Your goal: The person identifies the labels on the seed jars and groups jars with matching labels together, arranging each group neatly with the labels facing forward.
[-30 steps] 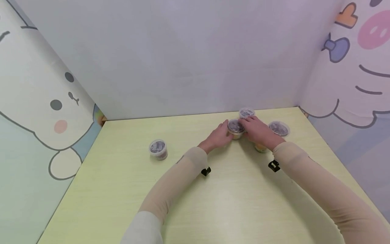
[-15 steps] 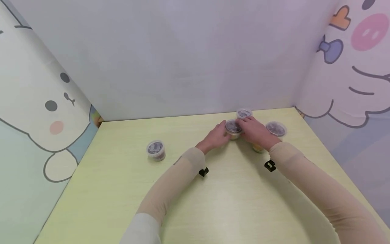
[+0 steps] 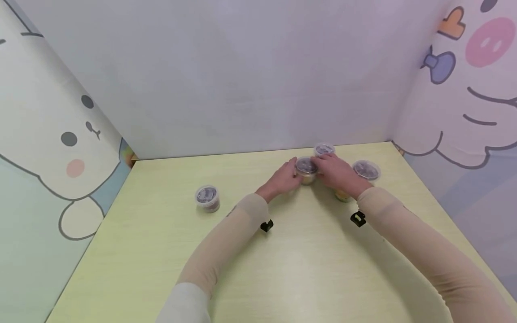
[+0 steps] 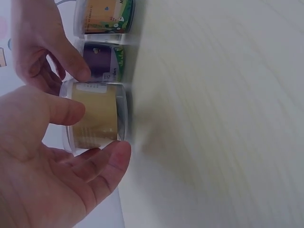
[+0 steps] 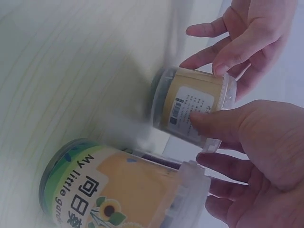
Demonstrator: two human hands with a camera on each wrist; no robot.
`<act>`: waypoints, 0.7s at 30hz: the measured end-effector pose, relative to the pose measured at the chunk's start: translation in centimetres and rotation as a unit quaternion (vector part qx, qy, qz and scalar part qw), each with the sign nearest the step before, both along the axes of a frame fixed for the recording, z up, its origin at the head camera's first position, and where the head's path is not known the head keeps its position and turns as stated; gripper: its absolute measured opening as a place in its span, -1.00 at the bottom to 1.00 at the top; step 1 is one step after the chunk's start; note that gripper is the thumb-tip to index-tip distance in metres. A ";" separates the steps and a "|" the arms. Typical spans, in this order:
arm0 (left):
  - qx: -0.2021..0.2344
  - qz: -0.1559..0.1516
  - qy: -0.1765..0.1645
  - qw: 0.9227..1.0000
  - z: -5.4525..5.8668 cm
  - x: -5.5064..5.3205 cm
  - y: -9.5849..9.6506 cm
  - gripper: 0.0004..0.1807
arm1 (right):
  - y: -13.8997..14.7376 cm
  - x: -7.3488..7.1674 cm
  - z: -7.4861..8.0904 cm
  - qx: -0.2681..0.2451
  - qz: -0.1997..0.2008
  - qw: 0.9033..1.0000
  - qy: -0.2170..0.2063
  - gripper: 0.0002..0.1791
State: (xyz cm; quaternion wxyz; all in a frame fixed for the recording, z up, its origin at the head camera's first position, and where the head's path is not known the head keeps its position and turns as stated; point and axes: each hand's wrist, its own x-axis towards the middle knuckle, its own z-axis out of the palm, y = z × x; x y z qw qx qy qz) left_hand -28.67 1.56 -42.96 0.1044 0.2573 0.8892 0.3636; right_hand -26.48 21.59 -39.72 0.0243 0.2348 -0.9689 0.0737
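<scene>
A clear lidded plastic cup (image 3: pixel 306 170) with a tan label stands upright between my two hands near the table's back. My left hand (image 3: pixel 284 178) grips its left side, thumb (image 4: pixel 69 111) at the lid end and fingers curved round the far side. From the right, my right hand (image 3: pixel 336 171) pinches it, with the thumb (image 5: pixel 213 123) on the label. Close to the right hand is a cup with an orange sunflower label (image 5: pixel 135 183), partly hidden by that hand in the head view. A purple-labelled cup (image 4: pixel 100 61) stands between these two in the left wrist view.
Behind the right hand shows the lid of a back cup (image 3: pixel 324 149). Another lidded cup (image 3: pixel 208 198) stands alone at the left of the pale yellow table (image 3: pixel 161 251). Printed cloth walls (image 3: pixel 242 89) enclose the back and sides.
The tan cup has slid slightly left, and my left hand has shifted left with it. The right hand is nearly still. Earlier, the whole head view shifted a little.
</scene>
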 end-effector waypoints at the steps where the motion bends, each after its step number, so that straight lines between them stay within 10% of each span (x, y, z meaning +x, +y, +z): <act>1: 0.005 0.001 0.001 1.000 0.2 0.0 -0.2 -0.20 | -0.1 0.0 0.1 -0.003 0.000 1.000 0.000 -0.39; 21: 0.124 -0.007 0.005 0.992 2.6 2.3 -5.6 -0.29 | -2.3 1.4 2.7 -0.121 0.050 0.991 -0.004 -0.39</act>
